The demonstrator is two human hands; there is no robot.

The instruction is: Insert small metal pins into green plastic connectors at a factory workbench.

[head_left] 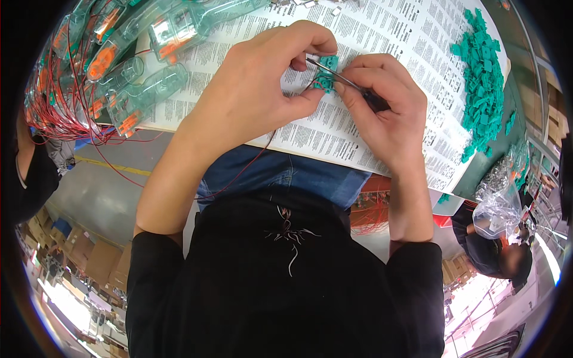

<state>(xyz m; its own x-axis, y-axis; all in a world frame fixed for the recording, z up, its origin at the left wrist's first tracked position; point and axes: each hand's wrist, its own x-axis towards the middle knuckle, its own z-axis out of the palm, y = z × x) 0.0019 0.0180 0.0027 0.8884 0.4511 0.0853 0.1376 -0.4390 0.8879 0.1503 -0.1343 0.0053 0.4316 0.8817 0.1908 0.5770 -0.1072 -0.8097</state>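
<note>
My left hand (253, 86) is closed on a small green plastic part (328, 62), pinching it between thumb and fingers above the printed paper. Thin dark wires run by the part, and one reddish wire (258, 156) trails from under the hand toward my lap. From the right, my right hand (391, 101) grips the black handle of a slim metal tool (345, 80), possibly a screwdriver. Its shaft crosses over the green part, with the tip near my left fingers. The fingers partly hide the green part.
Clear green bottle-shaped housings (179, 30) with orange inserts and tangled red wires (65, 113) crowd the left. A heap of green plastic pieces (482, 83) lies at the right edge of the printed paper (394, 36). Small metal bits (336, 10) lie at the back. A plastic bag (498, 206) hangs lower right.
</note>
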